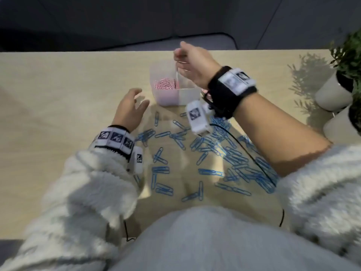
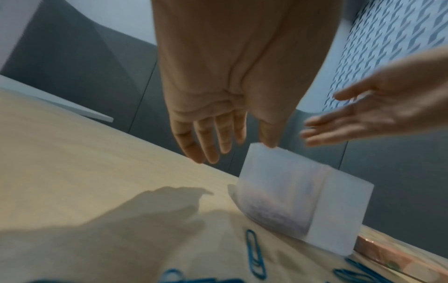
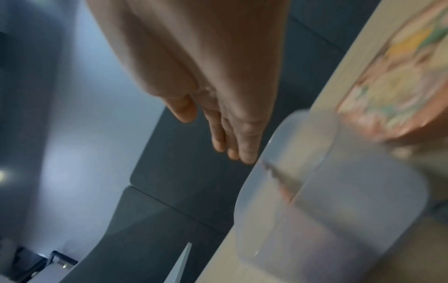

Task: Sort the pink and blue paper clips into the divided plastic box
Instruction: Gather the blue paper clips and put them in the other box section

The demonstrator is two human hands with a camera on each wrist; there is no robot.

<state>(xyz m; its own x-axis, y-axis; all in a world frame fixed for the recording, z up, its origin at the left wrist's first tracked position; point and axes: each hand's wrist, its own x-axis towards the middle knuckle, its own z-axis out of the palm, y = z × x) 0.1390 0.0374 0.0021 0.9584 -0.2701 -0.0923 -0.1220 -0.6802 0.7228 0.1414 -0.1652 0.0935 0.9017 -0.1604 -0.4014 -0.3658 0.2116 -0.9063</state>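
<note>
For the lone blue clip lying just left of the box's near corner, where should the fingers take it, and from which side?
Judging by its pose, pinch that blue clip across its long sides from above. It lies flat on the table, apart from the pile, long axis pointing toward the box. The open left hand is nearest; a fingertip may need to tip one end up first.

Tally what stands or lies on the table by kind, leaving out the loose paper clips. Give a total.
divided plastic box: 1
white plant pots: 2
pink printed pack: 1
Total: 4
</note>
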